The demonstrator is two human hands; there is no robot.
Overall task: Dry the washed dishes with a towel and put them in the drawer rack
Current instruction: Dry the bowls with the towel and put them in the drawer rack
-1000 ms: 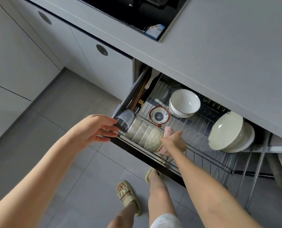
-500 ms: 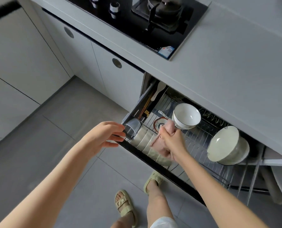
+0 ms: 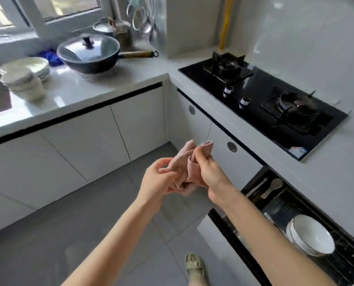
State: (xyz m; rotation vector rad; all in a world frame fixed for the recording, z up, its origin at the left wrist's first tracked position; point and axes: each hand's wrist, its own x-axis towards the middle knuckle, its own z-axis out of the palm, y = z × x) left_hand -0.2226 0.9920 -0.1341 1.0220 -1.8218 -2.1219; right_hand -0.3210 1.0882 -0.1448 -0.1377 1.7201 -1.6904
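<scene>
Both hands hold a pink towel (image 3: 187, 162) in mid-air over the floor, in front of the corner cabinets. My left hand (image 3: 158, 180) grips its lower left part; my right hand (image 3: 208, 170) pinches its upper right edge. The drawer rack (image 3: 244, 250) stands pulled out at the lower right, with stacked white bowls (image 3: 311, 236) inside it. On the left counter, near the sink, sit washed white bowls (image 3: 24, 83) and a stack of plates (image 3: 30, 66).
A lidded dark wok (image 3: 88, 53) with a wooden handle rests on the back counter. The black gas hob (image 3: 260, 100) fills the right counter. White cabinet doors line both sides. My sandalled foot (image 3: 194, 267) stands on the grey tiled floor.
Both hands have left the drawer rack and come together on the pink towel. My view has swung up and left, from the drawer to the corner counter with the unwiped dishes.
</scene>
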